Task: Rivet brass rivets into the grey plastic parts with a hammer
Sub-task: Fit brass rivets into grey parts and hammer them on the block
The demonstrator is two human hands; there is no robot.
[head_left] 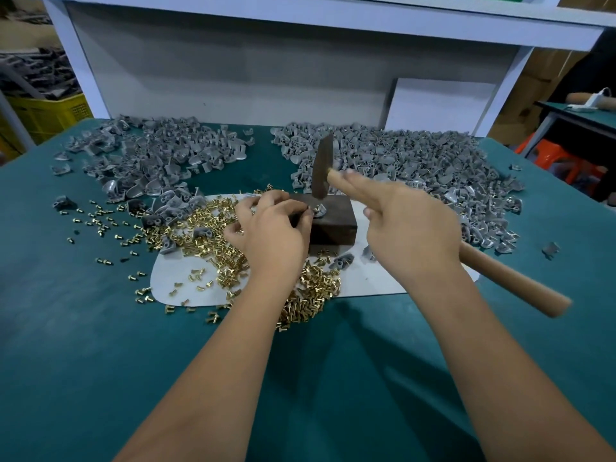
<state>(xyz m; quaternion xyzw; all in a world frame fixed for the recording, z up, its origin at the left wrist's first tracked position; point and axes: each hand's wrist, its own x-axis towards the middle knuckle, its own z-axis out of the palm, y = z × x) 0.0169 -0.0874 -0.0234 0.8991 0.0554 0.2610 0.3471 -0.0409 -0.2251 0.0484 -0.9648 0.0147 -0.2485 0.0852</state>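
A dark metal block stands on a white sheet mid-table. On its top lies a grey plastic part, pinched by the fingertips of my left hand. My right hand grips a hammer by its wooden handle, index finger stretched along the shaft. The hammer head hangs blurred just above the part. Loose brass rivets are scattered left of the block and under my left wrist.
Two big heaps of grey plastic parts lie on the green table: one at the back left, one at the back right. A white board leans against the rear panel. A yellow crate stands off the table's left edge.
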